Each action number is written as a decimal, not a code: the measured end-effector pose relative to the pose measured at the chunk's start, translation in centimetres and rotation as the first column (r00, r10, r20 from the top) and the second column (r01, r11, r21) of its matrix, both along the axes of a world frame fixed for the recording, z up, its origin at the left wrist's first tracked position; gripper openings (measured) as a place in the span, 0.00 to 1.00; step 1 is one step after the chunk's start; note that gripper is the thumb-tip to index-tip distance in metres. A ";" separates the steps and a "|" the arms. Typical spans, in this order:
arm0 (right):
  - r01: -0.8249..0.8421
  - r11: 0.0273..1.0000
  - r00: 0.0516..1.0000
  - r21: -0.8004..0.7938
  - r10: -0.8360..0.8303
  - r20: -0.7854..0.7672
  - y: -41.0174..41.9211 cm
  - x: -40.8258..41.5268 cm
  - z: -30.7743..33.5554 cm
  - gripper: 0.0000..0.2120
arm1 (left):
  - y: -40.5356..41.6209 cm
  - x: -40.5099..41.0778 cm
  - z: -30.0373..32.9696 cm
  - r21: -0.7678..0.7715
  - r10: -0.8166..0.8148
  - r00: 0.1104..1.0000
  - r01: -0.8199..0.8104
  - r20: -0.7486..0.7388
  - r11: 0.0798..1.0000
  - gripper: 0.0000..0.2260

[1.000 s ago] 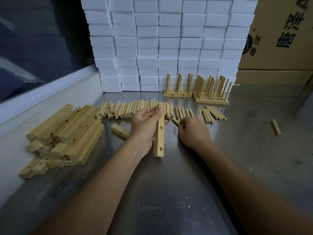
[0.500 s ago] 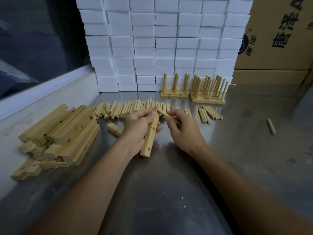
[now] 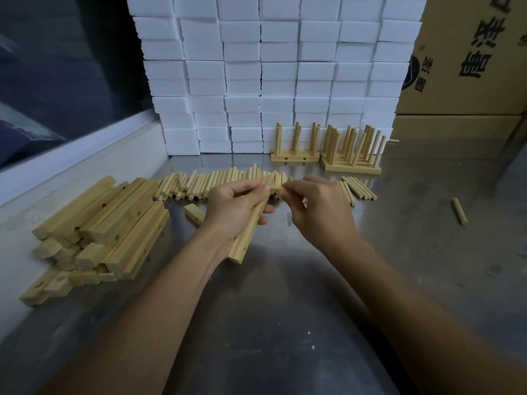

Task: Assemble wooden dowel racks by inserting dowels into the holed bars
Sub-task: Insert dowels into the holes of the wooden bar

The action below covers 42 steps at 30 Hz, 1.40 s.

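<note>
My left hand point(image 3: 238, 208) grips a holed wooden bar point(image 3: 245, 239) that slants from its fingers down toward me, one hole showing near the lower end. My right hand point(image 3: 319, 208) pinches a dowel point(image 3: 278, 189) whose tip meets the bar's upper end by my left thumb. A row of loose dowels point(image 3: 216, 182) lies just behind both hands. Holed bars are heaped in a pile point(image 3: 108, 223) at the left. Assembled racks point(image 3: 330, 149) with upright dowels stand at the back.
A short wooden block point(image 3: 194, 213) lies left of my left hand. One stray dowel point(image 3: 459, 210) lies on the metal table point(image 3: 285, 323) at the right. Stacked white foam blocks point(image 3: 271, 67) form a wall behind, beside cardboard boxes point(image 3: 470, 58).
My right hand picked a dowel from the row and brought it up to the bar's upper end. My left hand tilted the bar and lifted it slightly.
</note>
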State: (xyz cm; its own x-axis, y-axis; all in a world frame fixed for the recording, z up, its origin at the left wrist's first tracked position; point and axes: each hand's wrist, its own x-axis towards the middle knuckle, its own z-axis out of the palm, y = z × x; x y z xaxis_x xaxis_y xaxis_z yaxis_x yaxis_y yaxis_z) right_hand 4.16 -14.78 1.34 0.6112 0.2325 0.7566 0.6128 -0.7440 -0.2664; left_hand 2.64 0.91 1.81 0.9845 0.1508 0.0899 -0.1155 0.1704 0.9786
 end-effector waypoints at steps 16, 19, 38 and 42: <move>0.184 0.983 0.980 0.018 -0.185 0.074 1.1 -1.2 -0.5 0.12 | -0.8 -0.4 1.0 0.128 0.000 0.997 -0.010 0.080 0.992 0.04; 0.255 0.966 0.966 0.035 -0.253 -0.056 1.5 -1.6 -0.1 0.15 | -0.8 -0.3 0.6 0.172 -0.021 0.995 0.004 0.098 0.985 0.04; 0.290 0.807 0.597 0.514 0.268 -0.756 -0.5 -0.3 1.5 0.14 | -1.4 0.1 -0.1 0.414 -0.077 0.988 0.015 0.134 0.910 0.13; 0.261 0.718 0.684 0.645 0.334 -0.648 -1.5 -0.1 1.7 0.08 | -1.6 0.1 0.0 0.247 -0.241 0.970 0.242 -0.035 0.938 0.22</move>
State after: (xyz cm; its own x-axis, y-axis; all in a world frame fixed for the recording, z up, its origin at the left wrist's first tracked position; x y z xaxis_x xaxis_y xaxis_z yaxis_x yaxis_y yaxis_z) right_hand 4.08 -16.24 3.04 0.9941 -0.0910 0.0597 0.0439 -0.1668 -0.9850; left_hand 2.72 -0.68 1.83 0.9890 -0.1178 0.0897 -0.0967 -0.0551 0.9938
